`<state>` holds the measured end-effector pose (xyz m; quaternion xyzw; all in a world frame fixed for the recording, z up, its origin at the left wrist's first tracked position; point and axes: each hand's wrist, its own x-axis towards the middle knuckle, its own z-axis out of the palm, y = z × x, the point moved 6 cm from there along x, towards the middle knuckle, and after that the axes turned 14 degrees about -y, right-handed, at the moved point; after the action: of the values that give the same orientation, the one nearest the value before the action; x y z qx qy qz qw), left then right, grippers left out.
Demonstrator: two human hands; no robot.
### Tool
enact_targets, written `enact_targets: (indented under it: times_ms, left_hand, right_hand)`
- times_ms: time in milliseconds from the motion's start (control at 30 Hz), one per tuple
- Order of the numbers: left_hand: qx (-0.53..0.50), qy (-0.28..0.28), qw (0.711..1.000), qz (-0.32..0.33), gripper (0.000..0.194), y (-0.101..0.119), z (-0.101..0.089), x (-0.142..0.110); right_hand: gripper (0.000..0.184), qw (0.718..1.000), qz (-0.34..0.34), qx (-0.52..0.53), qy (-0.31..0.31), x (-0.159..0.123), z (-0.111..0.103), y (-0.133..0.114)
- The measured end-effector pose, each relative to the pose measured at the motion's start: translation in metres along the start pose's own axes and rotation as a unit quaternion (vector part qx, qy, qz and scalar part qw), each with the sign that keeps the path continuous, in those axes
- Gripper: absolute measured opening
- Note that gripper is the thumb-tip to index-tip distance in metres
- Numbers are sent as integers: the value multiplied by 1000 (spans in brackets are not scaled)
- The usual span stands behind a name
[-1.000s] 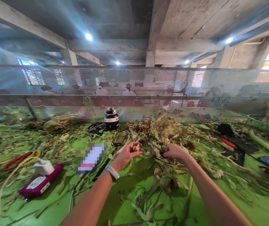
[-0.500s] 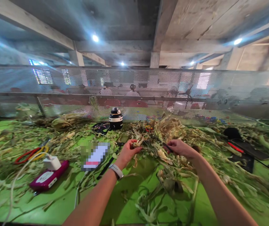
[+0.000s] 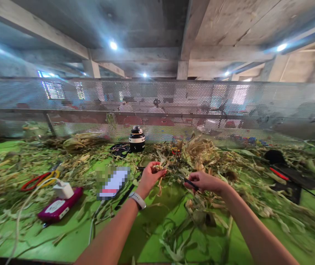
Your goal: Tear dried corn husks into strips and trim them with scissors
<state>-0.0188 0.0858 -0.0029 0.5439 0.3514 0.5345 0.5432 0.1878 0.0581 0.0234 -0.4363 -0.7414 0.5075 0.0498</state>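
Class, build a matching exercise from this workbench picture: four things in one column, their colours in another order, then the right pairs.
Things:
1. power bank
2. table
3. charger plug
4. wristband

Colours:
A. bright green
B. white, cube-shaped
C. magenta
D. pale grey

Pairs: 1-C, 2-A, 3-B, 4-D

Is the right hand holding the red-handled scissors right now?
No, the red-handled scissors lie far left on the green table; the right hand grips a dark tool.
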Motion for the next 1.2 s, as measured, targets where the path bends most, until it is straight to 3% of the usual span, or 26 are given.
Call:
enact_targets:
  times_ms: [233,567,867,967,1100,1200]
  left_hand:
    - [-21,-2,1000,-2,53,0,3,0]
    - [26,-20,999,9,50,-4,3,1]
    - [33,-28,999,4,52,-3,4,-1]
    - [38,-31,999,1,53,-4,4,-1]
    - [30,-31,999,-1,52,-4,4,0]
    - [2,-29,1000,4,49,-2,6,-1]
  right_hand:
    - [47,1000,-9,-14,7,5,4,2]
    - [45,1000,-1,-18,22,6,7,-2]
    - [46,997,-57,-21,50,15,7,0]
    - [47,995,-64,-1,83,15,2,-1]
    - [47,983,-51,21,177,11,-16,3]
    - [43,969,-13,-19,247,4,-31,12]
